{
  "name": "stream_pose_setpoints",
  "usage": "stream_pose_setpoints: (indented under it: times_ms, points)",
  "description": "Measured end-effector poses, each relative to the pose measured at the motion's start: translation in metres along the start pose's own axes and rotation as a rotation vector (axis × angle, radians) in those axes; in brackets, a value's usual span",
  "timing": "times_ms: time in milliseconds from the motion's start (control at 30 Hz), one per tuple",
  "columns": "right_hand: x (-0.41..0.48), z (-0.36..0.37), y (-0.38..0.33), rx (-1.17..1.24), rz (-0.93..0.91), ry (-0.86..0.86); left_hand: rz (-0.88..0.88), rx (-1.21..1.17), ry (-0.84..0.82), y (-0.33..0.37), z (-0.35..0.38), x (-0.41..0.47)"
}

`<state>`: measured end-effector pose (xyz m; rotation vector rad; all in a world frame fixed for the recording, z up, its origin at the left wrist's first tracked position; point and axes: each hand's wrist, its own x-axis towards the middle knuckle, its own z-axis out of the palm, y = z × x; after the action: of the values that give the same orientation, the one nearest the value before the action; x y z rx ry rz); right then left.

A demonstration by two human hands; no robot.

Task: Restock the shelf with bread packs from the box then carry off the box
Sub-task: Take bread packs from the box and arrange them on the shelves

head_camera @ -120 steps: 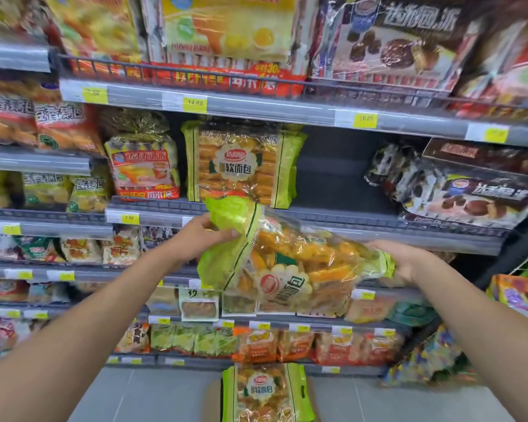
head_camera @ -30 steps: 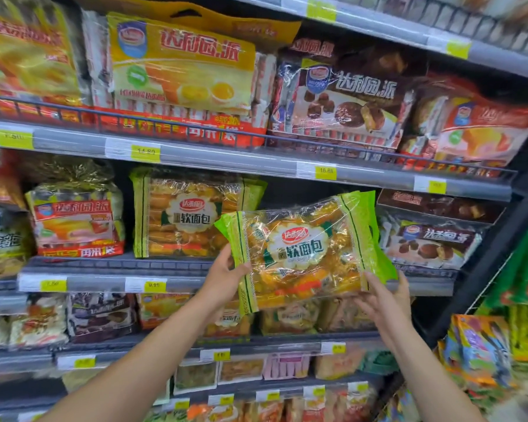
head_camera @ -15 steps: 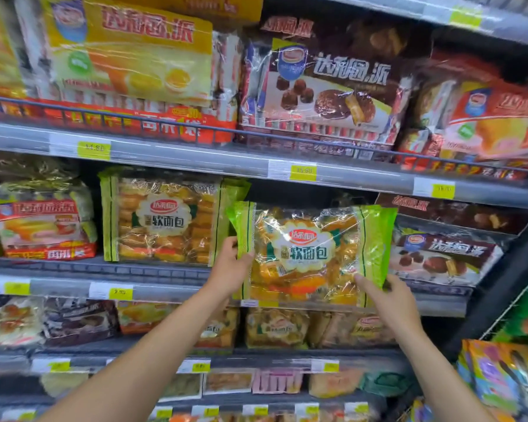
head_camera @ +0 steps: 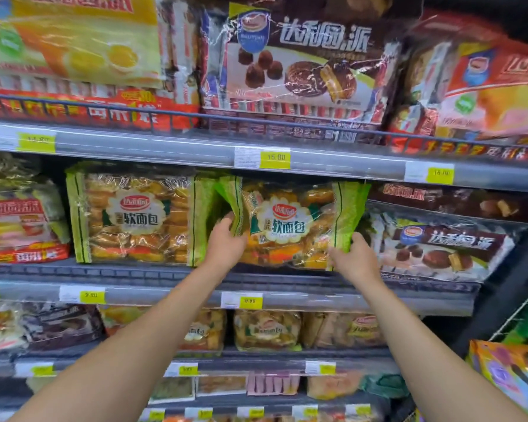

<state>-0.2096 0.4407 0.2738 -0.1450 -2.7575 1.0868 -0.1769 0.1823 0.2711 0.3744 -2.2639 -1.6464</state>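
Observation:
A green-edged clear bread pack (head_camera: 290, 223) stands upright on the middle shelf (head_camera: 195, 275), held at both lower corners. My left hand (head_camera: 226, 242) grips its left edge and my right hand (head_camera: 352, 257) grips its lower right corner. To its left stands a matching bread pack (head_camera: 134, 214), almost touching it. The box is out of view.
Brown chocolate pie packs (head_camera: 439, 245) crowd the shelf just right of the held pack. A red and yellow pack (head_camera: 22, 220) sits at the far left. The shelf above (head_camera: 165, 147) carries large pie packs behind a wire rail. Lower shelves hold smaller bread packs (head_camera: 265, 330).
Both hands have lifted the bread pack from waist height up to the middle shelf and pushed it back into the gap beside the matching pack. The view moved closer to the shelf.

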Motion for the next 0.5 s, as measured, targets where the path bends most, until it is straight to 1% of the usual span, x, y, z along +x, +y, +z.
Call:
stream_pose_setpoints:
  times_ms: [133, 233, 333, 400, 500]
  points:
    - [0.010, 0.017, 0.007, 0.107, 0.003, -0.090, -0.007, 0.121, -0.047, -0.019, 0.009, 0.016]
    - [0.018, 0.025, 0.012, 0.137, 0.023, -0.129, -0.028, 0.147, -0.038, -0.028, 0.015, 0.022]
    - [0.036, 0.029, 0.015, 0.143, 0.035, -0.153, -0.010, 0.144, -0.022, -0.034, 0.021, 0.036]
    - [0.050, 0.032, 0.015, 0.168, 0.027, -0.168, 0.007, 0.129, -0.007, -0.040, 0.027, 0.048]
    - [0.070, 0.042, 0.016, 0.206, -0.006, -0.167, -0.011, 0.153, 0.025, -0.048, 0.037, 0.068]
